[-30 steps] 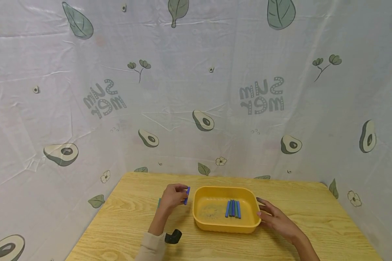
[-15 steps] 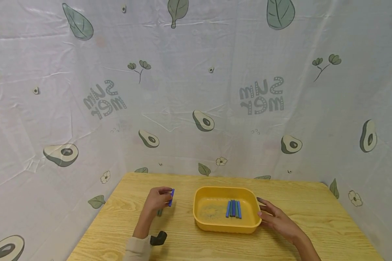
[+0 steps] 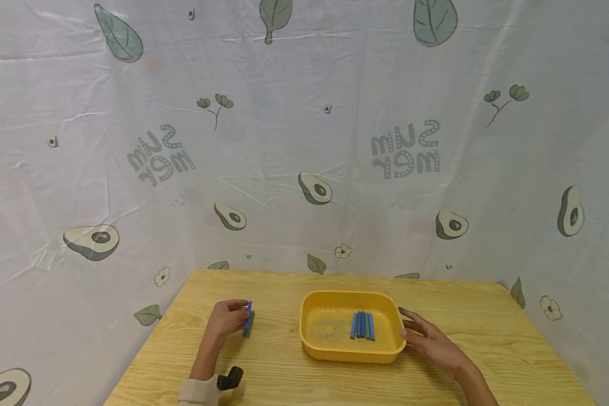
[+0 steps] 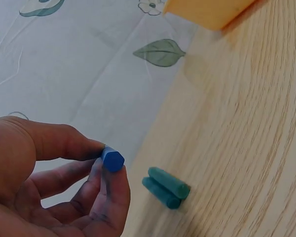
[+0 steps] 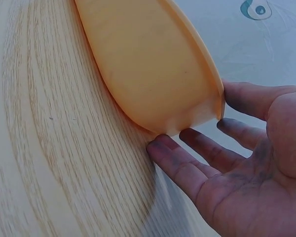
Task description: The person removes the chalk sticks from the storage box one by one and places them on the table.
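Behind the tray, a pale backdrop (image 3: pixel 284 141) printed with leaves, avocados and lettering rises past the far edge of your wood-grain table (image 3: pixel 284 372). The yellow tray (image 3: pixel 355 356) sits on that table, with dark smudges over the left part of its floor. Your right hand (image 3: pixel 431 344) is at the tray's right end, its relaxed fingers and thumb touching the outside of the wall; a careless push there could slide the tray and jostle what lies inside. Your left hand (image 3: pixel 227 317), well left of the tray, pinches a stick between thumb and fingertips. In the tray's right half lies a row of five sticks (image 3: pixel 362 325), blue and green mixed, side by side; nothing visible separates them, so a bump would likely set them rolling out of line. Left of the tray, two green sticks (image 4: pixel 170 183) lie together on the table. The blue stick (image 4: pixel 113 160) in your pinch is just beside them: dip too low and you might knock that pair apart, while a loosened pinch, with those smudged fingertips, could drop it.
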Demonstrator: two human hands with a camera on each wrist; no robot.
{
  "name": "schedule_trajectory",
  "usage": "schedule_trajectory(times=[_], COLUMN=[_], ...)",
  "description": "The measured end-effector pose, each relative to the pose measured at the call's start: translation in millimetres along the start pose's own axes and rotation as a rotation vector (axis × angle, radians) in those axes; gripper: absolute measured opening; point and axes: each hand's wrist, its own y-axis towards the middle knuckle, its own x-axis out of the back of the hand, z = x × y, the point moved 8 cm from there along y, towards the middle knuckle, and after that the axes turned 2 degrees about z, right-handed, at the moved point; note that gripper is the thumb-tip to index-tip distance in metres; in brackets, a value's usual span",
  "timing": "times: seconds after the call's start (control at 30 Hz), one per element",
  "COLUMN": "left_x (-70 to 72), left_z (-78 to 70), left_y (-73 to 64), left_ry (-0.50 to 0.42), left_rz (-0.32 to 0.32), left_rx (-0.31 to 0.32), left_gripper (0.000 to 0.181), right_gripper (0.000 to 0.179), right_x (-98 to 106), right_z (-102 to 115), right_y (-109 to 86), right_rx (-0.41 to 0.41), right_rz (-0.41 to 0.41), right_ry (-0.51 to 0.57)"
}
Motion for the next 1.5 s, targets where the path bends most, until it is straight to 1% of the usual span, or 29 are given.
schedule_trajectory(times=[0.13,0.3,0.4,0.53,0.73,0.97,1.17,1.33,1.5], left_x=[6.4,6.4,8.0,13.5,15.6,16.6,16.0,14.4,12.8], left_z=[1.9,6.6,11.1,18.0,24.8,25.0,22.8,18.7,18.0], left_y=[3.1,5.8,4.6,4.5,6.0,10.8,11.3,10.1,9.7], left_ry=[0.009,0.061,0.112,0.167,0.2,0.268,0.321,0.351,0.361], left_rz=[-0.024,-0.021,-0.037,-0.071,-0.091,-0.114,-0.144,-0.151,-0.145], left_rx=[-0.008,-0.027,-0.031,-0.03,-0.019,-0.042,-0.051,-0.061,-0.053], left_gripper=[0.04,0.039,0.037,0.035,0.035,0.034,0.036,0.035,0.036], right_gripper=[0.076,0.077,0.077,0.077,0.078,0.077,0.078,0.078,0.077], right_x=[1,3,4,2,0,1,2,2,2], right_z=[2,0,-3,-4,-4,-1,-2,-3,-2], right_y=[1.7,-1.3,-1.7,0.6,1.1,0.7,0.8,1.3,1.3], right_rx=[-0.002,-0.022,-0.031,-0.023,-0.023,-0.027,-0.039,-0.039,-0.033], right_rz=[-0.008,-0.029,-0.024,-0.008,0.002,0.008,0.006,0.004,0.001], right_ry=[0.0,-0.012,-0.008,-0.008,-0.008,-0.008,-0.013,-0.013,-0.012])
